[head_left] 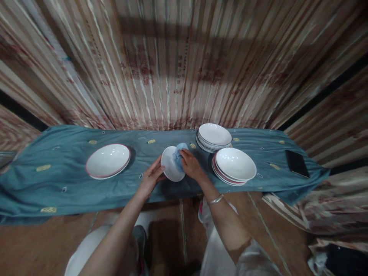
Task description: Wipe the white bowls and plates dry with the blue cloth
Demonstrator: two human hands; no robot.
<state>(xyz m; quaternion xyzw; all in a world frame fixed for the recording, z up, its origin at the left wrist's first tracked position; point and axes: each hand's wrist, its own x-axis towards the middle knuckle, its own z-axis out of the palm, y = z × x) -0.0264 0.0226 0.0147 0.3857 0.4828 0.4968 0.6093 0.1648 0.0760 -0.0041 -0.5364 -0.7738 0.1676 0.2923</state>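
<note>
My left hand (152, 175) grips the left rim of a white plate (169, 165), tilted up above the front part of the table. In my right hand (191, 164) is a light blue cloth (178, 158), pressed against the plate's right side. The fingers of my right hand are closed over the cloth and hide part of it. To the right stands a stack of white bowls (235, 165), some with red rims. Behind it is another stack of white plates (215, 135) with dark rims. On the left sit red-rimmed white plates (107, 161), one on another.
A teal patterned cloth (155, 142) covers the long narrow table. A black flat object (297, 163) lies near its right end. Patterned curtains (172, 76) hang close behind the table. A dark bag-like item (345, 260) is on the floor at lower right.
</note>
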